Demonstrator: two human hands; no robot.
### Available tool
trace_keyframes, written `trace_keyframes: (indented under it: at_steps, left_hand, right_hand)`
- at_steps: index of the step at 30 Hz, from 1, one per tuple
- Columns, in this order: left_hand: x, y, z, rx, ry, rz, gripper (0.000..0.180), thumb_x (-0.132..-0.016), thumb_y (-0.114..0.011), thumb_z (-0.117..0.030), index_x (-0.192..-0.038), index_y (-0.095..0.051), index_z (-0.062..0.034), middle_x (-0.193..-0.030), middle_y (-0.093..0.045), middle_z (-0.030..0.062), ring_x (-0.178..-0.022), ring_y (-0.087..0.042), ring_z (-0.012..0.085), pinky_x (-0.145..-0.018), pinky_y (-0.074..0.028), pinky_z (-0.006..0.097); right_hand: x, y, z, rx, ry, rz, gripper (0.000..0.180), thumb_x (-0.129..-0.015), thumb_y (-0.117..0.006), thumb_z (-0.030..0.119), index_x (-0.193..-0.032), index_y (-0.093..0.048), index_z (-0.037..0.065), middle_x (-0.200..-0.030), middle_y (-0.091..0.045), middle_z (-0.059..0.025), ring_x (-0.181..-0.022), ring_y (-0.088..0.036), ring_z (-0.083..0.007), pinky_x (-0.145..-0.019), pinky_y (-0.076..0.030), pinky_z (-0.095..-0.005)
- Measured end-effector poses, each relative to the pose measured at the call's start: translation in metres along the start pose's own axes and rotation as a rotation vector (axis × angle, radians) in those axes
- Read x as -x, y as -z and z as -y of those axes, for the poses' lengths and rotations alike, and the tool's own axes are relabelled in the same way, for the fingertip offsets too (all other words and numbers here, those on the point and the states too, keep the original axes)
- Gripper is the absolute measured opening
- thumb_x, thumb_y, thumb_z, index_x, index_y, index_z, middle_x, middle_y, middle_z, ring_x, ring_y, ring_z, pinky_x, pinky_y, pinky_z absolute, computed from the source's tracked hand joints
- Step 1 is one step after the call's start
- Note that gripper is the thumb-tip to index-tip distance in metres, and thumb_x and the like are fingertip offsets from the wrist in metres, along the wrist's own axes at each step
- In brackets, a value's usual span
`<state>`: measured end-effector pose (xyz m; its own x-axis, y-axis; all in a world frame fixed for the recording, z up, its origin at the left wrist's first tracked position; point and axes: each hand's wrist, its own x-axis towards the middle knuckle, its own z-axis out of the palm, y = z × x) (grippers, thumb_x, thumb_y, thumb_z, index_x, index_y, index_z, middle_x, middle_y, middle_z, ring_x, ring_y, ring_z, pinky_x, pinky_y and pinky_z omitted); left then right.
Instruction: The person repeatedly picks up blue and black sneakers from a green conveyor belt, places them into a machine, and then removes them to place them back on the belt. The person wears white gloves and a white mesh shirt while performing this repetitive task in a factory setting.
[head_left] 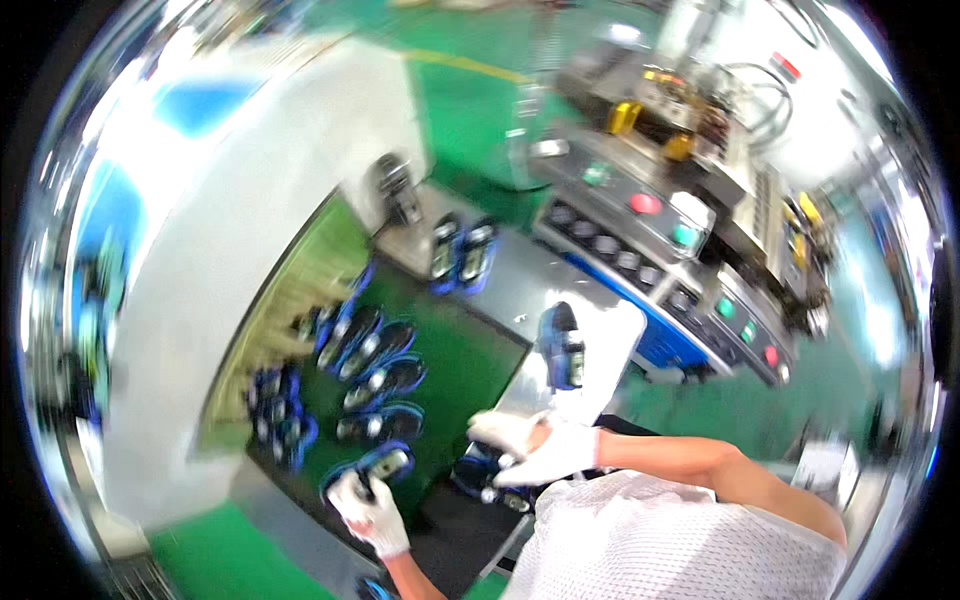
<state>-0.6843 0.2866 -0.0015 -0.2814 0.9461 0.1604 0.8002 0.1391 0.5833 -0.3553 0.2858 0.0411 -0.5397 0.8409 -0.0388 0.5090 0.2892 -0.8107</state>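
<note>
the view is blurred, which limits the findings on fine contact.

the left hand (370, 515), in a white glove, is at the lower edge of the green work surface (470, 350). its fingers are bent at the lower-left end of a black-and-blue shoe-shaped part (388, 464) and touch it; whether they grasp it firmly cannot be told.

the right hand (545, 450), also gloved in white, is to the right of that surface, thumb and fingers apart, over a dark shoe-shaped part (495, 482). whether it grasps this part or only rests against it cannot be told. the two hands are well apart, each with a part at the fingers.

further black-and-blue parts of like shape lie on the green surface: a slanting row (382, 385) above the left hand, and a cluster (280, 410) to its upper left. a single part (563, 345) lies on the bright metal plate (615, 330) above the right hand. a pair of parts (462, 255) lies side by side farther up the metal.

at upper right is a machine (690, 150) with a control panel (620, 190) bearing red and green buttons.
</note>
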Motion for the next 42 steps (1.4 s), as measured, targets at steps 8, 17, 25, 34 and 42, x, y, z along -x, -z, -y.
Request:
trace_keyframes:
  at_steps: [8,17,25,34,42]
  left_hand:
    - [0.029,-0.105,-0.3,0.306,-1.15,0.532,0.042,-0.077,-0.084,-0.001,-0.115,-0.068,-0.0038,-0.115,-0.064,0.0136,-0.087,-0.065,0.0269,-0.077,-0.055,0.037]
    - [0.201,-0.242,-0.684,0.857,-1.279,0.9,0.055,-0.094,-0.072,-0.008,-0.143,-0.052,0.0019,-0.139,-0.057,0.0201,-0.121,-0.064,0.0288,-0.104,-0.052,0.038]
    - [0.326,-0.495,-0.888,0.287,-0.858,1.044,0.08,-0.083,-0.073,-0.05,-0.137,-0.05,0.0041,-0.132,-0.062,0.0291,-0.12,-0.063,0.0425,-0.107,-0.048,0.044]
    - [0.303,-0.584,-0.925,0.346,-0.738,1.217,0.045,-0.078,-0.083,-0.029,-0.105,-0.073,0.0052,-0.099,-0.075,0.0171,-0.085,-0.073,0.0222,-0.075,-0.058,0.037]
    - [0.206,-0.364,-0.802,0.505,-0.718,1.45,0.058,-0.085,-0.081,-0.037,-0.127,-0.066,0.0007,-0.109,-0.074,0.0124,-0.096,-0.07,0.0223,-0.09,-0.054,0.036]
  right_hand:
    - [0.101,0.088,-0.05,-0.148,-0.12,-0.634,0.04,-0.079,-0.07,0.014,-0.115,-0.058,0.003,-0.1,-0.067,-0.0245,-0.093,-0.069,-0.0441,-0.08,-0.056,-0.047]
    - [0.45,0.165,-0.083,-0.94,-0.416,-1.696,0.047,-0.086,-0.082,0.027,-0.12,-0.068,-0.003,-0.111,-0.072,-0.0113,-0.098,-0.068,-0.0176,-0.085,-0.057,-0.0331]
    - [0.552,0.13,-0.064,-1.189,-0.172,-2.285,0.056,-0.088,-0.069,0.014,-0.138,-0.056,-0.007,-0.124,-0.069,-0.0135,-0.106,-0.07,-0.0234,-0.092,-0.058,-0.0389]
    - [0.552,0.149,-0.079,-1.28,-0.365,-2.407,0.07,-0.084,-0.072,0.011,-0.147,-0.045,-0.001,-0.13,-0.063,-0.01,-0.115,-0.063,-0.02,-0.098,-0.054,-0.0387]
    - [0.578,0.383,-0.149,-0.629,-0.804,-1.746,0.051,-0.088,-0.079,0.024,-0.129,-0.063,-0.002,-0.107,-0.074,-0.0103,-0.085,-0.069,-0.0193,-0.074,-0.056,-0.0369]
